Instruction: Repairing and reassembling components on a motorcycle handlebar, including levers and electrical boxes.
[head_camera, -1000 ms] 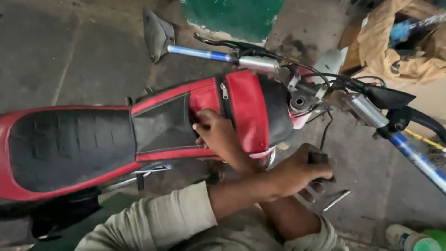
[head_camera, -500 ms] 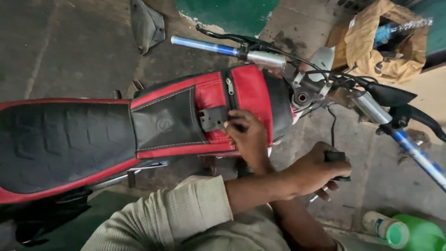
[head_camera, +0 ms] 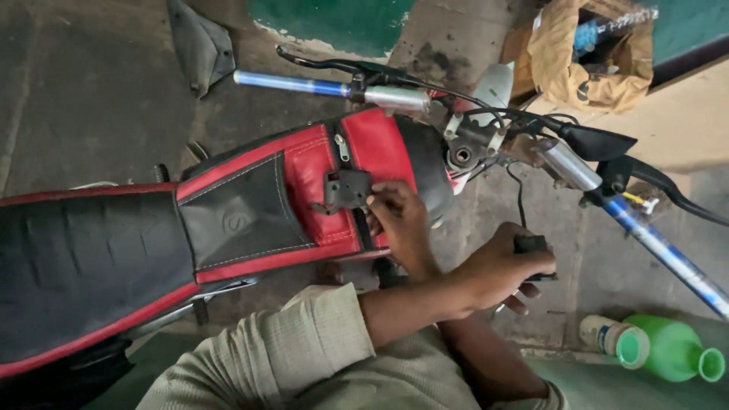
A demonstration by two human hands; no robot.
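A red and black motorcycle lies across the view, its padded tank cover point(head_camera: 304, 190) in the middle. My right hand point(head_camera: 401, 222) rests on the tank and pinches the right edge of a small black bracket point(head_camera: 345, 190) lying on the cover beside the zip. My left arm, in a beige sleeve, crosses over the right one. My left hand point(head_camera: 497, 272) is closed around the black handle of a tool point(head_camera: 531, 247), low beside the tank and under the steering head point(head_camera: 462, 152). The tool's tip is hidden.
The black seat point(head_camera: 76, 258) runs to the left. Handlebars with blue grips point(head_camera: 288, 82) point(head_camera: 668, 250) and levers stick out on both sides. A green bottle point(head_camera: 672, 349) and a small capped jar point(head_camera: 611, 338) stand on the concrete floor at lower right. A torn cardboard box point(head_camera: 585, 53) sits behind.
My right hand slid along the tank toward the handlebars, uncovering the black bracket it had covered. My left hand kept its hold on the tool handle. The view shifted a little.
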